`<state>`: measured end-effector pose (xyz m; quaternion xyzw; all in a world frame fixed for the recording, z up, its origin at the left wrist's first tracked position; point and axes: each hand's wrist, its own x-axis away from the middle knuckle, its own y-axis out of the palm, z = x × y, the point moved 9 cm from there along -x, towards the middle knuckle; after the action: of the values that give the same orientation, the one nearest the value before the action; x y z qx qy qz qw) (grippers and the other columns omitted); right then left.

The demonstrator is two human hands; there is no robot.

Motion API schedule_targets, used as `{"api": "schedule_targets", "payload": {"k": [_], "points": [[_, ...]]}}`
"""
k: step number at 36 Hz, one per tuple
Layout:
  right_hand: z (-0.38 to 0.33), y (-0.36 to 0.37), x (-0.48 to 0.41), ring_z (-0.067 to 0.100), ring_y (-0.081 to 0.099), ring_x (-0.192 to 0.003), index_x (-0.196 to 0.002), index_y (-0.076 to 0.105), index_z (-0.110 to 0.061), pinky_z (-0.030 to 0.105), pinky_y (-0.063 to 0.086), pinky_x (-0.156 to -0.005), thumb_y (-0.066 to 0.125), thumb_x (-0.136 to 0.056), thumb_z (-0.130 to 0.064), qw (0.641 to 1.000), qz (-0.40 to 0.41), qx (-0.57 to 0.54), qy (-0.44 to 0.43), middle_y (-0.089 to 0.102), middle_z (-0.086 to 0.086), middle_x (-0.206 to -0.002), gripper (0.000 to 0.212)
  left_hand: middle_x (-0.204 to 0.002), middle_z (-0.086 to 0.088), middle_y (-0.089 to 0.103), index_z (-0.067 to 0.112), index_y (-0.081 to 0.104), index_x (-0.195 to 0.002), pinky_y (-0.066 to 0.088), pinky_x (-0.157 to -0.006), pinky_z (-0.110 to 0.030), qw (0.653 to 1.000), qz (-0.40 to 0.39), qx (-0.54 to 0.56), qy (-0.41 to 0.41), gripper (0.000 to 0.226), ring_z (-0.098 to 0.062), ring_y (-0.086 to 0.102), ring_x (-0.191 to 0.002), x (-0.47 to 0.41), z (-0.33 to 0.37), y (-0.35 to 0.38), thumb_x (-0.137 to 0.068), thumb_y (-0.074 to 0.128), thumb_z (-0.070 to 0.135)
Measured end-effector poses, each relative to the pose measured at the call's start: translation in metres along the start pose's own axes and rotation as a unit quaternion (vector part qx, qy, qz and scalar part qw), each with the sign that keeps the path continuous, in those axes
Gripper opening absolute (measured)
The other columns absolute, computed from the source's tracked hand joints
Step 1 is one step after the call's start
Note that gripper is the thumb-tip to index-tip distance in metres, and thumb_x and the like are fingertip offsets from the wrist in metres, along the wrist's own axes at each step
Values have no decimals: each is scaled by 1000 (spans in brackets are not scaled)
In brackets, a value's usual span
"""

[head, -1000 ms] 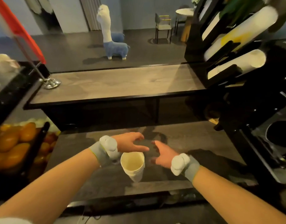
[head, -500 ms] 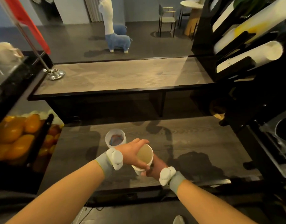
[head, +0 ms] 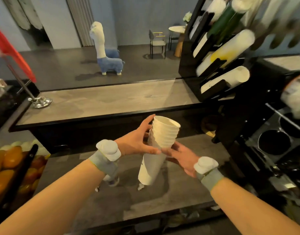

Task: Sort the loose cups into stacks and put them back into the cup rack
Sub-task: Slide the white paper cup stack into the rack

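Note:
A tall stack of white paper cups (head: pixel 160 143) is held in the air above the lower wooden counter (head: pixel 188 189), tilted with its mouth up and to the right. My left hand (head: pixel 137 141) grips the stack's upper left side. My right hand (head: pixel 180 156) cups it from below on the right. The black cup rack (head: pixel 212 89) stands at the upper right, with several slanted tubes of white cups (head: pixel 229 80) lying in it. A small cup (head: pixel 112 181) shows partly under my left wrist on the counter.
A raised wooden bar top (head: pixel 103 102) runs across behind the stack, with a chrome flag stand (head: pixel 40 101) at its left end. A bin of oranges (head: pixel 5 168) sits at the lower left. Black equipment with round wells (head: pixel 274 145) fills the right side.
Both hands closed on the cup stack and lifted it off the lower counter, up and to the right. The stack now shows as long and tilted.

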<state>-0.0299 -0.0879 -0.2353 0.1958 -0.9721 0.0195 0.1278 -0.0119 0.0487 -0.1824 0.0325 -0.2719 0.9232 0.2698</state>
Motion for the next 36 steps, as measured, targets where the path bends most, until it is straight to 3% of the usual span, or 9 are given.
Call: {"api": "schedule_targets", "payload": {"k": [5, 9, 16, 19, 23, 25, 29, 33, 36], "points": [[-65, -30, 18, 12, 67, -107, -125, 58, -29, 33, 54, -91, 61, -94, -32, 997, 32, -29, -57, 70, -7, -118, 32, -147, 6, 50, 57, -14, -148, 39, -115, -48, 995, 76, 41, 54, 129, -15, 50, -134, -26, 52, -14, -71, 88, 39], [-95, -62, 39, 7, 67, -106, -128, 54, -30, 29, 54, -89, 63, -86, -46, 993, 81, 13, -81, 69, -10, -118, 46, -138, 6, 56, 59, 5, -147, 45, -109, -51, 973, 123, 162, 105, 120, -19, 56, -129, -43, 90, -25, -69, 90, 26], [-101, -101, 66, 12, 67, -102, -130, 48, -26, 31, 58, -85, 70, -87, -35, 988, 116, 72, -67, 65, -6, -120, 49, -137, -13, 55, 56, 23, -137, 60, -77, -46, 896, 196, 378, 126, 108, -32, 59, -123, -72, 125, -42, -62, 90, 17], [-121, -127, 83, 19, 71, -92, -126, 46, -28, 41, 60, -80, 74, -83, -39, 977, 174, 85, -85, 62, -5, -118, 52, -135, -15, 56, 53, 22, -137, 59, -83, -50, 891, 194, 392, 121, 107, -33, 61, -120, -87, 143, -40, -60, 91, 24], [-166, -165, 116, 22, 72, -78, -119, 48, -28, 42, 61, -73, 71, -83, -46, 943, 281, 122, -128, 60, -3, -112, 46, -141, -2, 50, 31, 28, -146, 46, -109, -44, 926, 241, 260, 127, 109, -18, 54, -127, -93, 169, -48, -58, 88, 49], [-193, -185, 135, 23, 71, -76, -116, 50, -27, 41, 61, -71, 69, -84, -45, 924, 322, 135, -153, 61, -1, -109, 41, -139, 3, 54, 24, 36, -143, 42, -113, -41, 936, 248, 200, 148, 99, -13, 53, -129, -103, 183, -48, -62, 87, 47], [-242, -232, 170, 17, 69, -66, -115, 48, -29, 30, 55, -57, 66, -84, -51, 870, 419, 181, -184, 62, 1, -105, 42, -128, 5, 60, 28, 30, -147, 45, -110, -34, 949, 235, 99, 188, 86, -9, 59, -121, -129, 215, -34, -80, 82, 18], [-279, -263, 197, 23, 69, -68, -109, 50, -26, 26, 51, -50, 67, -82, -53, 823, 487, 190, -221, 62, 5, -104, 41, -124, 0, 68, 38, 15, -152, 52, -101, -41, 954, 227, -20, 193, 89, -15, 66, -113, -156, 240, -16, -88, 74, 18], [-300, -279, 204, 25, 69, -75, -103, 49, -30, 41, 58, -62, 63, -78, -62, 794, 515, 244, -210, 61, -2, -102, 43, -122, -5, 68, 32, 20, -151, 53, -95, -43, 948, 231, -120, 184, 79, -25, 66, -111, -178, 255, -3, -90, 70, 26]]}}
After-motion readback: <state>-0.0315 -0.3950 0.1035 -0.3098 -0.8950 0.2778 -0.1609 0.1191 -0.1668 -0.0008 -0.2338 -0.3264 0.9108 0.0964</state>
